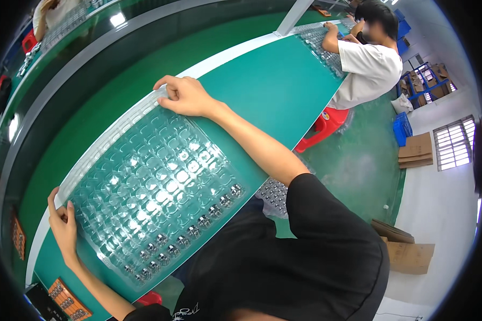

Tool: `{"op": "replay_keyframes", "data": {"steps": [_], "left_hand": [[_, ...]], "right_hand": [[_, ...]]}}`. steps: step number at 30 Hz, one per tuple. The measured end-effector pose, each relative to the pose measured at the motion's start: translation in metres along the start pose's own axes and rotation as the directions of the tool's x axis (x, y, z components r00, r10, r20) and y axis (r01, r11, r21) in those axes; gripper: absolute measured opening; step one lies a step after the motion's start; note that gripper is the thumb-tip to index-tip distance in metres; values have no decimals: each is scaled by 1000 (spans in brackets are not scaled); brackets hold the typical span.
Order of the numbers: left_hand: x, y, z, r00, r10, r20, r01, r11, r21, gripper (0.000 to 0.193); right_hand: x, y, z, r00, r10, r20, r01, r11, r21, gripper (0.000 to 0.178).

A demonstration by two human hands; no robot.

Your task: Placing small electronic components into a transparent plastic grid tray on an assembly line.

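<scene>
A clear plastic tray (139, 160) with rows of moulded pockets lies on the green tabletop in front of me. Small shiny metal parts (194, 231) fill pockets along its near edge, with a few more in a second row at the near left. My left hand (64, 227) is closed at the tray's far left corner, thumb and fingers pinching the rim. At the far right corner, my right hand (185, 96) has its fingers curled over the edge, the thumb on the near side. Most of the other pockets hold no parts.
Orange racks (68, 298) of metal parts stand at the lower left beside a dark box (44, 302). Another filled tray (276, 197) shows below the table's near edge. A co-worker (369, 67) sits at the far right by a similar tray (321, 45); a red stool (326, 125) is there.
</scene>
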State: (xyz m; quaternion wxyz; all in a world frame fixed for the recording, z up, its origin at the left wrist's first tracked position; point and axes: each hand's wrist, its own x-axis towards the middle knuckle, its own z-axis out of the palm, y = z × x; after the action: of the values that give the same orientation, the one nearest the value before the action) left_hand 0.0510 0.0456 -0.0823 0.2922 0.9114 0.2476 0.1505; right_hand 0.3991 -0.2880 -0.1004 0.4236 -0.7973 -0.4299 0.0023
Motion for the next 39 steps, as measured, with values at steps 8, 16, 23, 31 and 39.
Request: {"op": "replay_keyframes", "data": {"steps": [8,16,23,31,39], "left_hand": [[-2,2,9,995,62,-73,-66,997,-50,46],[-8,-11,7,992,-41,-116,37,999,-31,40],[2,-12,14,989,-42,-139,34,998,-62,30],[6,-46,0,974,-2,-228,-4,1000,-26,30],[0,-14,11,961,-56,-272,34,996,-86,33]], "right_hand": [[0,2,1,998,-34,-48,35,999,30,28],[-6,0,3,995,-80,-55,81,996,26,30],[-5,4,1,998,-58,-34,58,998,-16,31],[5,-3,13,999,-8,-32,4,992,-127,31],[-1,4,14,1000,-17,-19,17,999,31,26]]}}
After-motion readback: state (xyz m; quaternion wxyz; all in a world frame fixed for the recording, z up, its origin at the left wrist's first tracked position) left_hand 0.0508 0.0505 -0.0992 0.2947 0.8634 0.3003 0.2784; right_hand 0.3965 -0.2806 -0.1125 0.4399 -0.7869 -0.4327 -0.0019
